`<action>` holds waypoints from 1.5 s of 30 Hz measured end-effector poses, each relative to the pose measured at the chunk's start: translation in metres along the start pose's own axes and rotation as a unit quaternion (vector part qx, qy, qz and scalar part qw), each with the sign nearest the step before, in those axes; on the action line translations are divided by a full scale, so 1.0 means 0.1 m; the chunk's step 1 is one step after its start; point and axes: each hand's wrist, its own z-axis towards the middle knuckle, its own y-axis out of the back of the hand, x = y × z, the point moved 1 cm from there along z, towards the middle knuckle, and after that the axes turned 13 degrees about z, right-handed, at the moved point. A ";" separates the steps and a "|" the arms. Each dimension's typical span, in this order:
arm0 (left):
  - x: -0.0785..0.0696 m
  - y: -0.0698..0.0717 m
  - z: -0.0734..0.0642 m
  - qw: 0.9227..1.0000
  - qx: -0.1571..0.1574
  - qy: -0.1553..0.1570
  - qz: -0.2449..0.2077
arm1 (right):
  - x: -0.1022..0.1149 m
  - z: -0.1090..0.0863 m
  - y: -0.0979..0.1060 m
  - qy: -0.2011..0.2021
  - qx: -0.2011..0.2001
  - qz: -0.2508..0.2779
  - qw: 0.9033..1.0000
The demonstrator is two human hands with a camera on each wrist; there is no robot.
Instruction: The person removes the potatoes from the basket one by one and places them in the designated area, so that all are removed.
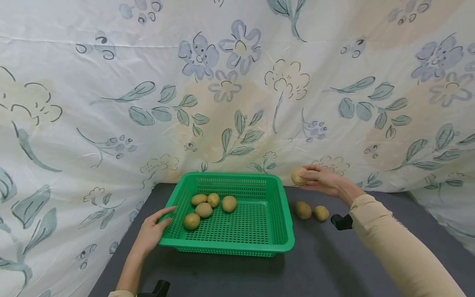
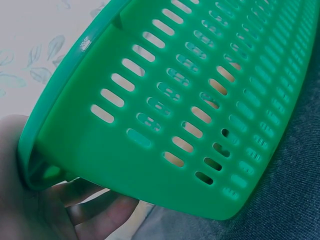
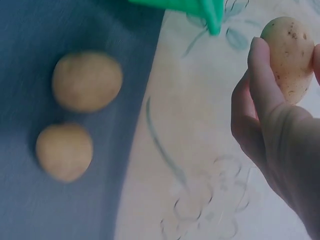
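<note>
A potato (image 1: 298,176) is pinched between the thumb and fingers of my right hand (image 1: 326,182), raised just past the back right corner of a green plastic basket (image 1: 230,246). Dark specks mark its pale skin in the right wrist view. My left hand (image 1: 151,231) grips the basket's left rim, its fingers (image 2: 107,215) curled below the edge in the left wrist view. Several potatoes (image 1: 203,210) lie in the left half of the basket. To the right of the basket, a larger potato (image 1: 303,210) and a smaller potato (image 1: 321,213) rest on the table.
The basket stands on a dark table (image 1: 237,274). Behind it and at both sides hangs a white floral cloth (image 1: 237,103), close to the table's back edge. A black strap (image 1: 342,222) is worn on my right wrist.
</note>
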 end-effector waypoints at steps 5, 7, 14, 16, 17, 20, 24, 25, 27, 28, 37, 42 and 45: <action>-0.01 0.01 0.00 1.000 0.000 -0.003 0.002 | -0.05 -0.08 0.24 0.005 -0.014 -0.033 0.999; -0.01 0.01 0.00 1.000 -0.001 -0.004 0.004 | -0.08 -0.12 0.33 0.003 -0.019 -0.044 0.999; 0.01 -0.01 0.00 1.000 -0.005 -0.007 0.005 | -0.16 -0.23 0.58 -0.013 -0.035 -0.028 0.999; 0.01 -0.01 0.00 1.000 -0.004 -0.007 0.003 | -0.18 -0.25 0.65 -0.016 -0.035 -0.025 0.999; 0.01 -0.01 0.00 1.000 -0.004 -0.008 0.001 | -0.20 -0.25 0.68 -0.016 -0.036 -0.026 0.999; 0.00 0.00 0.01 1.000 -0.003 -0.006 -0.002 | -0.24 -0.28 0.78 -0.019 -0.041 -0.032 0.998; -0.01 0.01 0.01 1.000 0.001 -0.001 -0.001 | -0.32 -0.30 0.90 -0.034 -0.057 -0.038 0.997; -0.01 0.01 0.01 1.000 0.002 0.000 -0.001 | -0.34 -0.30 0.93 -0.039 -0.061 -0.040 0.997; -0.01 0.00 0.00 1.000 0.004 0.000 -0.003 | -0.38 -0.31 0.97 -0.048 -0.075 -0.028 0.996; -0.01 0.00 0.00 1.000 0.004 0.000 -0.003 | -0.40 -0.31 0.98 -0.052 -0.083 -0.019 0.995; 0.00 -0.01 -0.01 1.000 0.005 -0.001 -0.003 | -0.58 -0.40 1.16 -0.070 -0.111 0.015 0.991; -0.01 -0.01 -0.01 1.000 0.001 0.000 -0.003 | -0.66 -0.40 1.27 -0.075 -0.126 0.013 0.989; -0.01 0.00 -0.01 1.000 -0.001 -0.002 -0.005 | -0.69 -0.40 1.32 -0.075 -0.120 0.002 0.990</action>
